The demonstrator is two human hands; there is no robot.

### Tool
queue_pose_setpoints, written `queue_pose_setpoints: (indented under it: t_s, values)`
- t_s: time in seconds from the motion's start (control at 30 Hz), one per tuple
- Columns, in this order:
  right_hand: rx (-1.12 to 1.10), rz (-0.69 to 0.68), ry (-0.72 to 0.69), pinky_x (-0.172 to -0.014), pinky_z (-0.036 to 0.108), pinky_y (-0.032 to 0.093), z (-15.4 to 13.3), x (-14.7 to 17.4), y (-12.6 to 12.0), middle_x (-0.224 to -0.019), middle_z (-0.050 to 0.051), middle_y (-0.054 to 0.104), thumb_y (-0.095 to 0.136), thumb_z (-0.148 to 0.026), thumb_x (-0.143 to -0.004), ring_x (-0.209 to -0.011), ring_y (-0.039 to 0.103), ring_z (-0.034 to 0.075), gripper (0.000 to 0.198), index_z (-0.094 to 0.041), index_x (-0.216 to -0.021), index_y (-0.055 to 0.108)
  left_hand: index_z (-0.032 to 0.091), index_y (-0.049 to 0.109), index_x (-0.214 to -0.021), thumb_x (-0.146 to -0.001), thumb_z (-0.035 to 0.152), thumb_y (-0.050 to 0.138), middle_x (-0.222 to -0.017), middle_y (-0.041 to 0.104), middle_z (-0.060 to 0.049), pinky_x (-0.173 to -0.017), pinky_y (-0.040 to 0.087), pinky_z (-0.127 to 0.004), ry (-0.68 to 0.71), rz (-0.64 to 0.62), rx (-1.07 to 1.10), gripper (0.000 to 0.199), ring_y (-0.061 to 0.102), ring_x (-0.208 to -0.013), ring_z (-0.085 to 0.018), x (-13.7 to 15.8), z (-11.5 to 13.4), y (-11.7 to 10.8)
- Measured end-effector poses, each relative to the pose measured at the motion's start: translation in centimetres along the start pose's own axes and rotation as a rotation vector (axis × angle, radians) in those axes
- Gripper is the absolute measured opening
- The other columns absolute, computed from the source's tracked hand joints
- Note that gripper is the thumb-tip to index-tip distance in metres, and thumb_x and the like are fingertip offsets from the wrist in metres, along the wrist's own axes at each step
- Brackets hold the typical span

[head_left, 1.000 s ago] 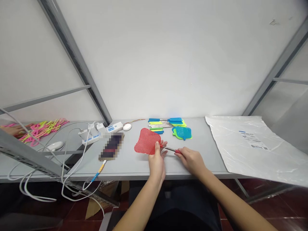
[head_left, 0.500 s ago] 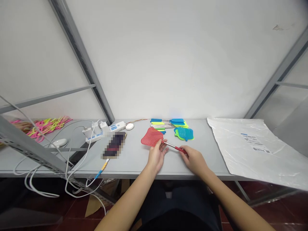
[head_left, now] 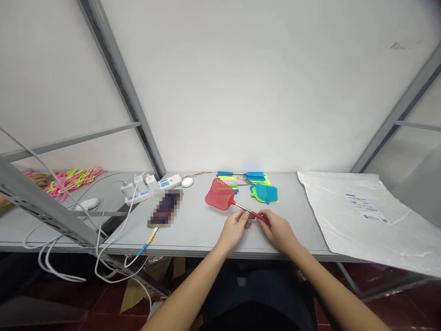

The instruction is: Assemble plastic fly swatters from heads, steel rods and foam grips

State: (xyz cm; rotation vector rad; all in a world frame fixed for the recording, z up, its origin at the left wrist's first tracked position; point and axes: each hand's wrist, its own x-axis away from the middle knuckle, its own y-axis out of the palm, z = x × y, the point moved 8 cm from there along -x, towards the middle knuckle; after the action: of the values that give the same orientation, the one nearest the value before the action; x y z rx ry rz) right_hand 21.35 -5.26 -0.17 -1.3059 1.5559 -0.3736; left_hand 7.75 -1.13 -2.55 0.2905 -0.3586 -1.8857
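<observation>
Held just above the grey shelf (head_left: 200, 230) is a red fly swatter (head_left: 219, 194) with a perforated square head, a metal shaft and a red handle. My right hand (head_left: 278, 230) is closed round the handle. With its fingertips, my left hand (head_left: 237, 225) pinches the metal shaft close to where the handle begins. Behind the red head lies a row of fly swatters with blue and yellow-green heads (head_left: 255, 176). Nearer, a teal and green pile of swatter heads (head_left: 264, 193) sits right of the red one; part of the row is hidden by the red head.
A pixelated phone-like object (head_left: 165, 209) with a cable lies left, beside a power strip (head_left: 165, 183) with white plugs and a white round device (head_left: 187, 182). A large white plastic mailer (head_left: 365, 216) covers the right side. Pink and yellow cords (head_left: 74, 181) lie beyond the metal post.
My left hand has slid along the shaft from the swatter's head to near the handle, moving right. The whole red head now shows. My right hand keeps its hold.
</observation>
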Motion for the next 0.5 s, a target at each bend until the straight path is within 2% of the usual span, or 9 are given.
queue_pose_setpoints:
  t_s: [0.13,0.23,0.37,0.43,0.5]
  values:
    - [-0.029,0.015,-0.026,-0.063,0.025,0.045,-0.1,0.2,-0.2,-0.086,0.003,0.069,0.044,-0.031,-0.092,-0.072,0.065,0.016,0.014,-0.022,-0.098,0.055,0.015,0.072,-0.089,-0.077,0.038,0.067,-0.084,0.072,-0.013,-0.066,0.052,-0.03,0.023,0.002,-0.011,0.026,0.064,-0.069,-0.018,-0.4,-0.1,-0.4]
    - [0.01,0.021,-0.067,-0.062,0.025,0.043,-0.6,0.2,0.0,-0.084,0.004,0.069,0.044,-0.033,-0.093,-0.071,0.064,0.016,0.018,-0.021,-0.094,0.056,0.014,0.071,-0.093,-0.076,0.04,0.068,-0.088,0.071,-0.014,-0.068,0.051,-0.03,-0.003,0.014,-0.005,0.031,0.064,-0.07,-0.018,-0.4,-0.2,-0.4]
    - [0.118,0.012,-0.19,-0.065,0.027,0.041,-2.7,0.1,1.1,-0.08,0.005,0.067,0.04,-0.028,-0.095,-0.071,0.062,0.017,0.023,-0.02,-0.093,0.06,0.016,0.067,-0.102,-0.078,0.044,0.065,-0.093,0.07,-0.013,-0.071,0.049,-0.03,0.021,0.071,-0.029,0.037,0.065,-0.078,-0.02,0.2,0.2,0.3]
    - [0.142,0.025,-0.237,-0.067,0.029,0.041,-4.0,0.0,1.5,-0.082,0.007,0.067,0.039,-0.025,-0.095,-0.073,0.061,0.018,0.023,-0.018,-0.098,0.061,0.016,0.066,-0.099,-0.08,0.048,0.062,-0.084,0.07,-0.011,-0.07,0.048,-0.029,0.04,0.114,-0.014,0.037,0.065,-0.077,-0.02,0.0,0.8,0.7]
    - [0.146,0.021,-0.284,-0.069,0.031,0.041,-5.0,-0.1,1.8,-0.088,0.009,0.067,0.04,-0.025,-0.094,-0.077,0.06,0.019,0.027,-0.016,-0.113,0.057,0.016,0.065,-0.093,-0.08,0.051,0.06,-0.068,0.066,-0.007,-0.067,0.047,-0.028,0.057,0.157,-0.015,0.038,0.063,-0.07,-0.018,-0.9,1.9,0.7]
